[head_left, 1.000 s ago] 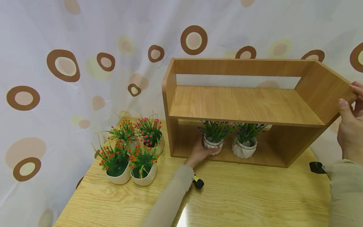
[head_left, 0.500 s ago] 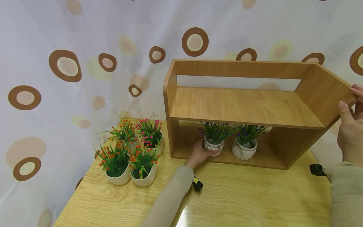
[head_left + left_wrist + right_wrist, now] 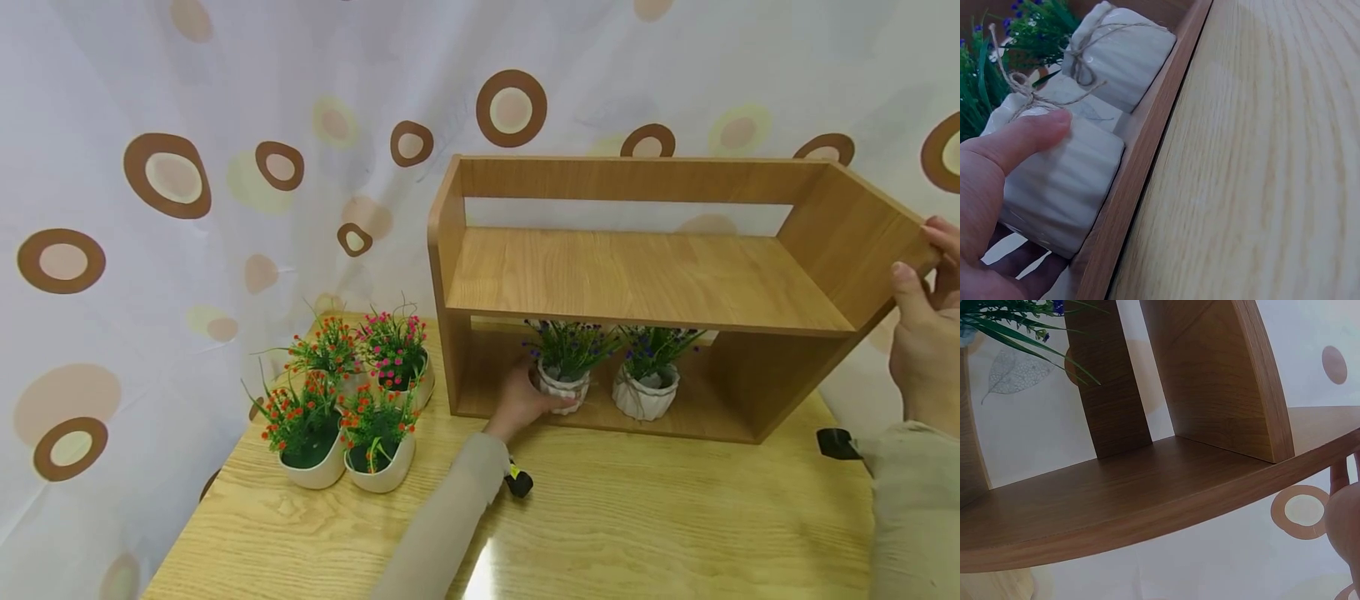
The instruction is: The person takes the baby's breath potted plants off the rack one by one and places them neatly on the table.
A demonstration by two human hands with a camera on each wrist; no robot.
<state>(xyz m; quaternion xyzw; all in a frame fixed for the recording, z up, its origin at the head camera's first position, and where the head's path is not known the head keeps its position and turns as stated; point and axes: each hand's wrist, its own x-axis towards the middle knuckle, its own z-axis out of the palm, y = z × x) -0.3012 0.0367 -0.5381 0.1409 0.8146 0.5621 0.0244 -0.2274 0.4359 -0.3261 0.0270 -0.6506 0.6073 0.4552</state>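
My left hand holds a white flower pot of blue-purple flowers in the lower compartment of a wooden desktop shelf. The thumb lies across the pot's front near its twine bow, while the other fingers are partly hidden round its left side and underneath. Beside it, to the right, stands a second white flower pot with the same flowers and twine. At the far right, my right hand grips the edge of the shelf's side panel, thumb on the inner face.
Several cream pots stand left of the shelf, among them a front pot with orange flowers and a rear one with pink flowers. The wooden table extends in front; a patterned curtain hangs behind.
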